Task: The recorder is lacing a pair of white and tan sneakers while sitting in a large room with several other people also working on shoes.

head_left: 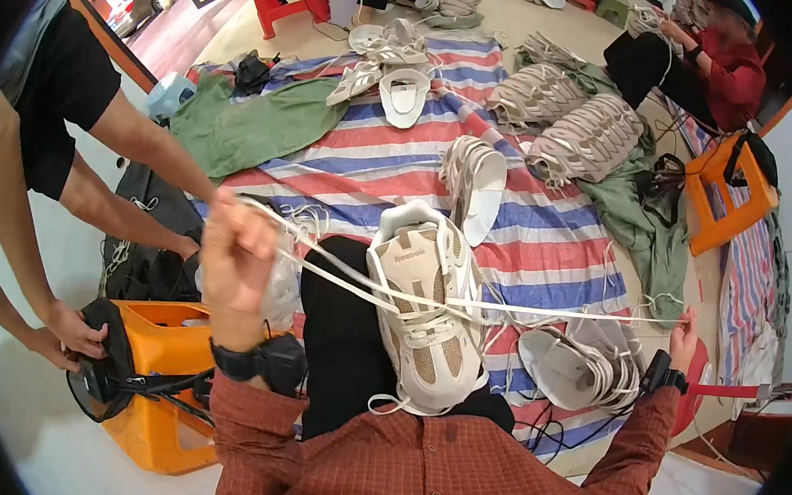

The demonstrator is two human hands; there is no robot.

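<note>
A beige and white sneaker (426, 354) rests on my lap, its toe toward me and its laces partly threaded. My left hand (240, 245) is raised left of the shoe, fingers closed on a white shoelace (347, 274) that runs in two strands from the shoe's eyelets. Far out to the right, my right hand (683, 341) pinches the end of another white lace length (568, 312), drawn nearly straight from the shoe. A loose loop of lace hangs by the toe. Both my wrists carry black bands.
A striped tarp (355, 174) covers the floor, with stacks of beige shoe uppers (586, 137) and white-soled pieces (572, 368). Orange stools (166, 332) (730, 195) stand left and right. At left, another person's hands (73, 334) touch a black object; a person in red (731, 74) sits far right.
</note>
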